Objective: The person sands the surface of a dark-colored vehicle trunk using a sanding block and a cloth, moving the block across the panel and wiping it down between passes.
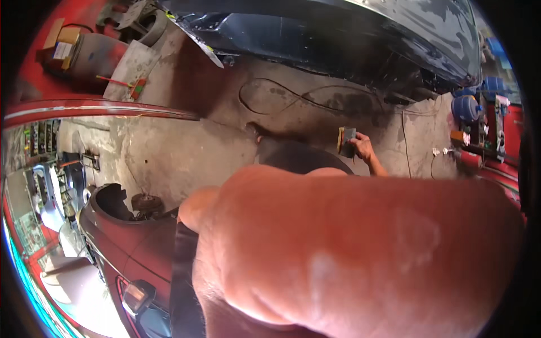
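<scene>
My right hand point(363, 147) reaches out low over the floor, its fingers closed round a small grey block with a yellowish edge point(346, 141), which looks like a sanding block. Its forearm disappears behind a bare arm point(349, 242) that fills the lower middle and right, very close and blurred. This seems to be my left arm, bent across the view; no fingers of my left hand can be made out. Beyond the block stands a dark car body point(321, 45) with a patchy, dusty surface.
A thin dark hose point(304, 97) loops over the concrete floor point(163, 146). At the lower left is a dull red car point(141, 236) with a bare wheel arch and a side mirror point(138, 296). A cardboard box point(66, 45) sits upper left, a blue jug point(466, 107) at right.
</scene>
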A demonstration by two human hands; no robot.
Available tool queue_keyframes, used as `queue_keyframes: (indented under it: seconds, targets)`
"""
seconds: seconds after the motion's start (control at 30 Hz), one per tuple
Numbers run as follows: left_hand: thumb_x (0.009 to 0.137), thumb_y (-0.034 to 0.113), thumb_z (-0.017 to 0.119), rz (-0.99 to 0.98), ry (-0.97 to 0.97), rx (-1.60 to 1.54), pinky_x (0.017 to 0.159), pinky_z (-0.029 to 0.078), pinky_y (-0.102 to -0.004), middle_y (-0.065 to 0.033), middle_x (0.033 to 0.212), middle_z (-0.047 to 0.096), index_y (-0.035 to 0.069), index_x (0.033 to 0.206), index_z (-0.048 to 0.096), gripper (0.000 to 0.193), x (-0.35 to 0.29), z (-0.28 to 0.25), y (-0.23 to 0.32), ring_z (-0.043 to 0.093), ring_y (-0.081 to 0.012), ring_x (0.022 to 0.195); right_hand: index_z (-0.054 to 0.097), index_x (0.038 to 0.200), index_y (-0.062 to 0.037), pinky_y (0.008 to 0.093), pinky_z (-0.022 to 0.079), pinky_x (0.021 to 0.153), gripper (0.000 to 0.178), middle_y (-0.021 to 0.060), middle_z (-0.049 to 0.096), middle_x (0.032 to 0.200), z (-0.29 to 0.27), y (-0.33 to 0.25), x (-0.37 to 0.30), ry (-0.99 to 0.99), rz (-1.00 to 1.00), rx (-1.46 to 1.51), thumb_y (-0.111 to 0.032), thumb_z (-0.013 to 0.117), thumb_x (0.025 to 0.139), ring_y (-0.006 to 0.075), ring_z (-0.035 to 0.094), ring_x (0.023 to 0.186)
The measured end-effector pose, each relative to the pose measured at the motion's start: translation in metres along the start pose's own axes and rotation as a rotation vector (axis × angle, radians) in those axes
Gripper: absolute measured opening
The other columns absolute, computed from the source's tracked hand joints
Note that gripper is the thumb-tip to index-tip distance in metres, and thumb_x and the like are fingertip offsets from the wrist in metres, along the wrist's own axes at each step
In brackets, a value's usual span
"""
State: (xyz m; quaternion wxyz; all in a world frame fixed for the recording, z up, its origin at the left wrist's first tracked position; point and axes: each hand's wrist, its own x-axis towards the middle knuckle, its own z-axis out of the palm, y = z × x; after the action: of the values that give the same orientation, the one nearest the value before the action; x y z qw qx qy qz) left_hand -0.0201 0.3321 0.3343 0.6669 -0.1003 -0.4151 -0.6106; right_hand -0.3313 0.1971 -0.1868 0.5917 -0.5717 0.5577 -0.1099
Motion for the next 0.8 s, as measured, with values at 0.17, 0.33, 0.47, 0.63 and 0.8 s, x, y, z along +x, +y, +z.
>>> queue_keyframes:
  seconds: [0.17, 0.33, 0.47, 0.63, 0.8]
  targets:
    - [0.107, 0.028, 0.062, 0.034, 0.001, -0.068, 0.095, 0.048, -0.0528, -0.0300, 0.097, 0.075, -0.006, 0.128, 0.053, 0.040, -0.005, 0.003, -0.004, 0.074, -0.0363, 0.084, 0.076, 0.114, -0.0032, 0.0310, 0.051, 0.068, 0.031, 0.0041, 0.073, 0.089, -0.008, 0.000, -0.016, -0.021, -0.219, -0.175, -0.017, 0.069, 0.087, 0.0150, 0.064, 0.074]
    - [0.105, 0.026, 0.067, 0.041, -0.028, -0.072, 0.097, 0.048, -0.0519, -0.0310, 0.100, 0.075, -0.010, 0.128, 0.054, 0.044, 0.000, 0.004, -0.010, 0.074, -0.0363, 0.086, 0.076, 0.114, -0.0026, 0.0321, 0.053, 0.071, 0.031, 0.0056, 0.075, 0.092, -0.007, 0.000, -0.018, 0.006, 0.024, 0.007, -0.013, 0.068, 0.086, 0.0156, 0.066, 0.079]
    - [0.103, 0.024, 0.070, 0.035, -0.088, -0.098, 0.098, 0.048, -0.0513, -0.0318, 0.103, 0.075, -0.014, 0.127, 0.055, 0.048, 0.008, 0.000, -0.013, 0.075, -0.0364, 0.088, 0.074, 0.120, -0.0007, 0.0359, 0.056, 0.076, 0.039, 0.0092, 0.076, 0.098, -0.015, 0.038, -0.014, 0.012, 0.019, -0.004, -0.016, 0.068, 0.085, 0.0196, 0.069, 0.086]
    - [0.100, 0.022, 0.074, 0.050, -0.142, -0.065, 0.101, 0.048, -0.0504, -0.0328, 0.105, 0.075, -0.019, 0.127, 0.057, 0.052, 0.010, -0.001, -0.012, 0.076, -0.0364, 0.090, 0.073, 0.123, 0.0019, 0.0390, 0.058, 0.083, 0.041, 0.0122, 0.077, 0.103, -0.010, 0.002, -0.015, 0.013, 0.121, -0.027, -0.015, 0.069, 0.086, 0.0214, 0.072, 0.093]
    - [0.097, 0.019, 0.079, 0.059, -0.200, -0.039, 0.103, 0.047, -0.0495, -0.0338, 0.108, 0.075, -0.023, 0.127, 0.058, 0.056, 0.019, 0.001, -0.016, 0.077, -0.0364, 0.092, 0.073, 0.120, 0.0010, 0.0361, 0.054, 0.076, 0.041, 0.0100, 0.076, 0.098, -0.004, -0.015, -0.011, 0.018, 0.055, 0.006, -0.016, 0.069, 0.083, 0.0203, 0.068, 0.084]
